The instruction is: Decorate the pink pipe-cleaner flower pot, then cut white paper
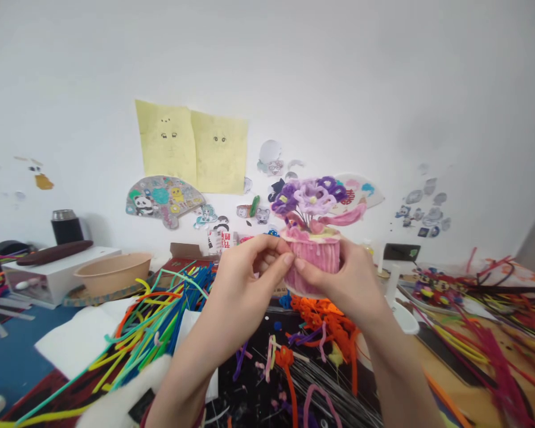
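Observation:
A small pink flowerpot [314, 252], made of fuzzy pipe cleaners, is held up above the table, roughly upright. Purple and lilac pipe-cleaner flowers [312, 197] rise from it on thin dark stems, and a pink strand [345, 215] reaches out to the right of the rim. My right hand [345, 276] is wrapped round the pot from the right, thumb across its front. At the pot's left side, my left hand [261, 267] is closed in a pinch close to the surface. Whatever lies between those fingertips is too small to make out.
Bundles of pipe cleaners [178, 315] spread over the table's left side, and orange fuzzy pieces [323, 315] lie below the pot. Thin wires [321, 380] and scraps are in front. A beige basin [113, 270] stands at the left; a white stand [399, 309] is at the right.

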The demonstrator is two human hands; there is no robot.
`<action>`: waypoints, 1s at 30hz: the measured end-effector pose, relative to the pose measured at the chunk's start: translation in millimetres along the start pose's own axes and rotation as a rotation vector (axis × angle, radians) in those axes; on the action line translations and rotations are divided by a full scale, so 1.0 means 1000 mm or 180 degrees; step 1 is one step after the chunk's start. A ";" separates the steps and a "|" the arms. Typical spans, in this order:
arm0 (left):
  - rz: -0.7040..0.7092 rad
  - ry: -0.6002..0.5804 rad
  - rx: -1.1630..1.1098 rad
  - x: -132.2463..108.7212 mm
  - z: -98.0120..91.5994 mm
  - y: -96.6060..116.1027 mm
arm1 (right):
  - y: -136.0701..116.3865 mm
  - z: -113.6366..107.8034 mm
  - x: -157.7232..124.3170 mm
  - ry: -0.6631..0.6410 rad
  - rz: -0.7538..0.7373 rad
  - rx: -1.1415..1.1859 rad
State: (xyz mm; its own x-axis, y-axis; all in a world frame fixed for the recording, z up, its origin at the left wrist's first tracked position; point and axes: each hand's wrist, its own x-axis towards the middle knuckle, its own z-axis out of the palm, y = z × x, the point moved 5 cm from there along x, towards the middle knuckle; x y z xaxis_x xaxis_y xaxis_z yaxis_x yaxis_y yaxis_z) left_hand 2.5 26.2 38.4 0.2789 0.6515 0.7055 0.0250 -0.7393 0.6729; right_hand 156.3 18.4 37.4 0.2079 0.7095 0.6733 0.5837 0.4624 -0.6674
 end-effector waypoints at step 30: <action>0.2561 0.0601 0.3295 -0.020 0.019 0.033 | -0.011 -0.011 -0.003 0.0371 -0.0130 -0.0867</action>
State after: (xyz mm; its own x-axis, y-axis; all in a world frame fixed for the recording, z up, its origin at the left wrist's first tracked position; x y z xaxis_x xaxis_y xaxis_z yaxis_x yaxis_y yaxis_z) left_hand 16.2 -14.2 42.6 0.4255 -0.0756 0.9018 0.6562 -0.6605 -0.3649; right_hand 158.3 5.3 46.3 0.2594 0.6201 0.7404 0.7794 0.3184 -0.5397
